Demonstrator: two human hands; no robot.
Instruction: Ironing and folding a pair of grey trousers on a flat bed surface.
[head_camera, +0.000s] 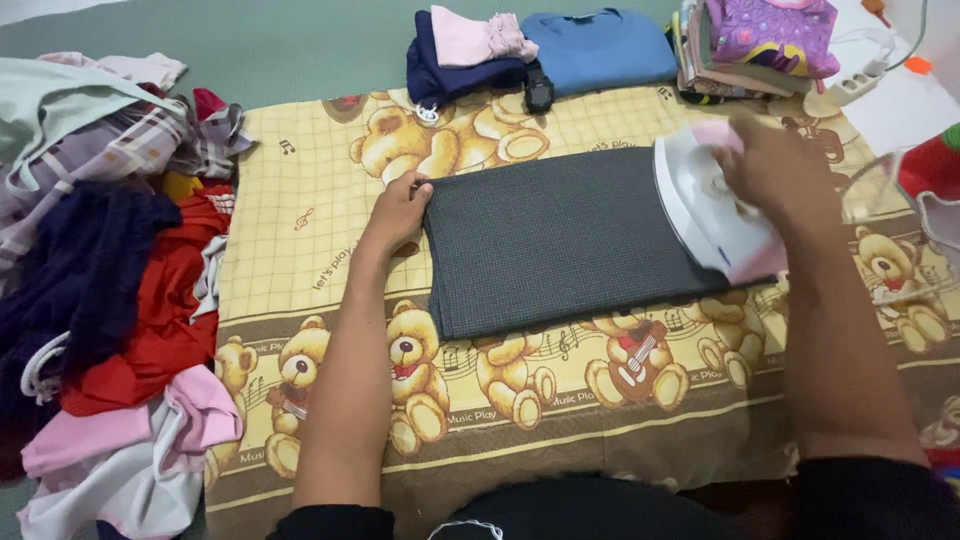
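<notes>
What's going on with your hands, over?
Left hand pins grey cloth edge. Right hand grips white iron on cloth. Nothing blocking.

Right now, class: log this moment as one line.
left hand: pins folded dark grey cloth | right hand: grips white-and-pink iron on cloth
</notes>
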